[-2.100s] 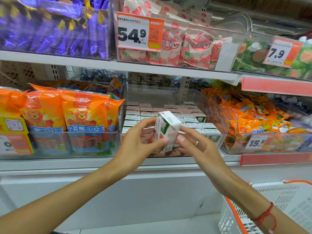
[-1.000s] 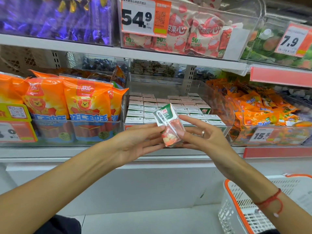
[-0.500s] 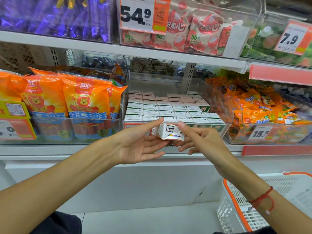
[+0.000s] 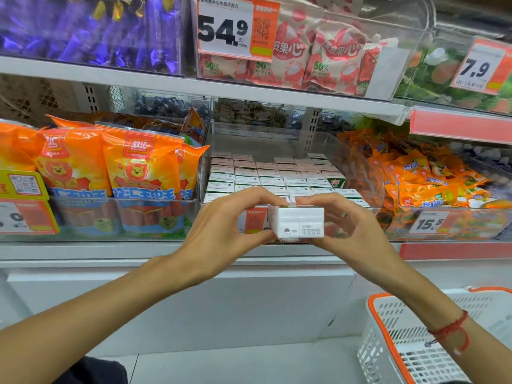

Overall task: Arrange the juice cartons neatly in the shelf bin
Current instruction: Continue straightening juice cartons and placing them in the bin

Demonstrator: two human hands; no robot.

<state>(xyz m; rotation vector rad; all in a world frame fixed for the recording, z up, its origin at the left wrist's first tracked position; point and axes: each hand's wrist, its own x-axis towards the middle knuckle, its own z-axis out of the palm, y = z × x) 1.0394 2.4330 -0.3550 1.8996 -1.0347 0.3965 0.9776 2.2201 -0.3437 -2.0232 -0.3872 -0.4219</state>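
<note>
Both hands pinch one carton (image 4: 297, 223): left hand (image 4: 221, 225) on its left end, right hand (image 4: 352, 225) on its right. Its white base faces the camera, long axis pointing away. Bin (image 4: 371, 176) sits directly behind, slightly higher; both hands equally near.

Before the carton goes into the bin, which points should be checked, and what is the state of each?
1. Both hands hold the juice carton: left hand and right hand pinch its ends: ok.
2. Carton level: ok.
3. Carton inside the clear bin: not ok, it is in front of it.
4. Cartons in bin stand in even rows: ok.
5. Free slot in the front row: cannot tell, hands hide it.
</note>
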